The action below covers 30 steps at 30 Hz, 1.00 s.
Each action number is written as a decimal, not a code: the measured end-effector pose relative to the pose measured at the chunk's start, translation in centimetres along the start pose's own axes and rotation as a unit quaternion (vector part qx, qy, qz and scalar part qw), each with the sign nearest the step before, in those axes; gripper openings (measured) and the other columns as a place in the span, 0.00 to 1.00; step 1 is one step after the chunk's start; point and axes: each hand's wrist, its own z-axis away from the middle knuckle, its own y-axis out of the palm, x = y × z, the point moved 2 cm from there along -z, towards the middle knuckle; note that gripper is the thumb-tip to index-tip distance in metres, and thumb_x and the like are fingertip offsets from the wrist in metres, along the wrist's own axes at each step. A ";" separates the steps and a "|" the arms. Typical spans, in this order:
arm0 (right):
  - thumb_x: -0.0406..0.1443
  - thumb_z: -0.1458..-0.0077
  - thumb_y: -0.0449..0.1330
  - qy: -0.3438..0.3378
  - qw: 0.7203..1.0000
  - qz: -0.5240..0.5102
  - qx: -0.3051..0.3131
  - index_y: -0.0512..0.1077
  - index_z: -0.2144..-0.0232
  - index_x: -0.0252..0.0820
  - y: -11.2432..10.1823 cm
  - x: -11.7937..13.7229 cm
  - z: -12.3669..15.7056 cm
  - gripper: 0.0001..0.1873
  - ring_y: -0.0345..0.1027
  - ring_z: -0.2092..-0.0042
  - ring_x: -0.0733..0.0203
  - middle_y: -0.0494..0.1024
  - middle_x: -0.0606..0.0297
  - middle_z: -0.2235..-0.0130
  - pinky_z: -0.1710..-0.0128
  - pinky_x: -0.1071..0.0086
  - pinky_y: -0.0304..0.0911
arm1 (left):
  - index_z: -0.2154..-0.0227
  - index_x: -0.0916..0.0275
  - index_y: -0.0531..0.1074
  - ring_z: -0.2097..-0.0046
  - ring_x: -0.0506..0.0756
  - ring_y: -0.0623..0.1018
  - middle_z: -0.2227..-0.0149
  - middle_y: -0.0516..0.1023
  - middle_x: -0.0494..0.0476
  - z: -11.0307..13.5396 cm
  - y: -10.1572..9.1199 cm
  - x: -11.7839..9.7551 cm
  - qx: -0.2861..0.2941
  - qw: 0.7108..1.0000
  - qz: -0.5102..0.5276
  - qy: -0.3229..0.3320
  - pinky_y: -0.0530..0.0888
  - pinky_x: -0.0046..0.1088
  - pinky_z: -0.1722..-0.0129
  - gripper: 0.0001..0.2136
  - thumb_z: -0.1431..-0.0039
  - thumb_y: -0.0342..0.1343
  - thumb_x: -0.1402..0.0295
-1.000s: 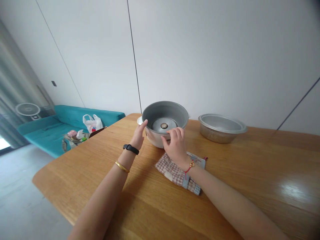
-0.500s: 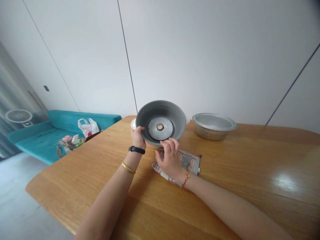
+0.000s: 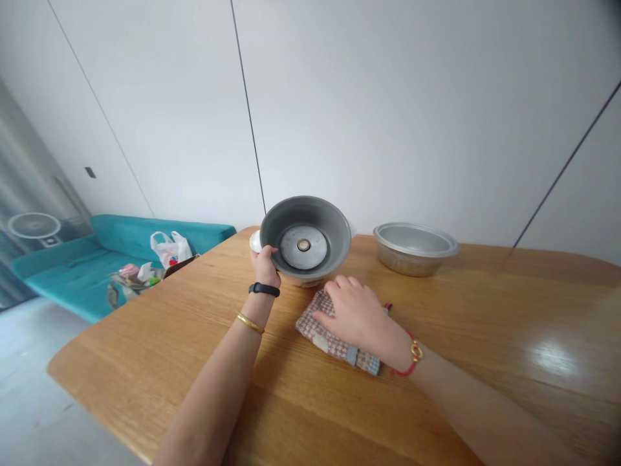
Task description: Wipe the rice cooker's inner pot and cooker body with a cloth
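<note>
Nearest the camera, two bare forearms reach in from the bottom of the frame over a wooden table (image 3: 485, 323). The right hand (image 3: 361, 318), just right of centre, lies palm down with fingers spread flat on a checked cloth (image 3: 330, 336); it presses the cloth and does not pinch it. The cloth lies on the table top, just in front of the cooker body. It looks soft and limp, so it will likely bunch and slide on the smooth wood, and is best gathered by a fold or an edge.

A little further off, the left hand (image 3: 264, 264) is curled around the left rim of a rice cooker body (image 3: 305, 241) at the centre of the frame, thumb over the lip. The cooker body is tilted toward the camera, so its grey well and round heating plate face the lens; its base touches the table. I judge it stiff and fairly light when empty. The smooth shell may slip, which makes the rim and the white side handle the surest holds.

Right of it, well apart, a metal inner pot (image 3: 415, 246) stands upright near the table's far edge.

At the far left, a white plastic bag (image 3: 169, 246) rests on a teal sofa (image 3: 97, 259), and a fan (image 3: 33, 226) stands at the frame edge.
</note>
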 end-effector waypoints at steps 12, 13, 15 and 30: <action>0.28 0.43 0.55 -0.049 0.981 0.055 0.177 0.76 0.53 0.39 4.8 -1.4 -1.0 0.17 0.77 0.54 0.46 0.79 0.47 0.53 0.58 0.62 0.65 | 0.59 0.60 0.73 0.58 0.57 0.77 0.63 0.78 0.52 0.1 -0.1 0.8 -0.026 0.999 -0.020 -0.007 0.73 0.33 0.57 0.23 0.64 0.57 0.73; 0.26 0.43 0.53 -0.051 0.982 0.039 0.178 0.77 0.55 0.40 4.4 -1.8 -1.4 0.18 0.77 0.55 0.48 0.80 0.49 0.55 0.59 0.63 0.64 | 0.59 0.60 0.73 0.58 0.57 0.77 0.63 0.77 0.52 0.1 -0.1 0.8 -0.021 0.999 -0.024 -0.004 0.73 0.33 0.56 0.22 0.64 0.57 0.72; 0.25 0.45 0.54 -0.055 0.976 -0.035 0.209 0.78 0.60 0.42 2.7 -3.2 -2.1 0.16 0.76 0.59 0.52 0.82 0.54 0.58 0.61 0.65 0.62 | 0.59 0.61 0.73 0.57 0.57 0.76 0.63 0.77 0.52 0.2 -0.1 0.7 -0.005 1.000 -0.029 0.007 0.73 0.33 0.55 0.22 0.64 0.58 0.72; 0.40 0.44 0.58 0.103 0.819 -0.245 -0.509 0.68 0.49 0.43 -8.6 -9.2 -1.8 0.20 0.70 0.48 0.49 0.75 0.52 0.49 0.45 0.51 0.64 | 0.54 0.60 0.72 0.50 0.61 0.77 0.56 0.79 0.56 3.4 1.8 0.5 0.072 0.995 -0.040 0.046 0.74 0.38 0.48 0.25 0.60 0.58 0.74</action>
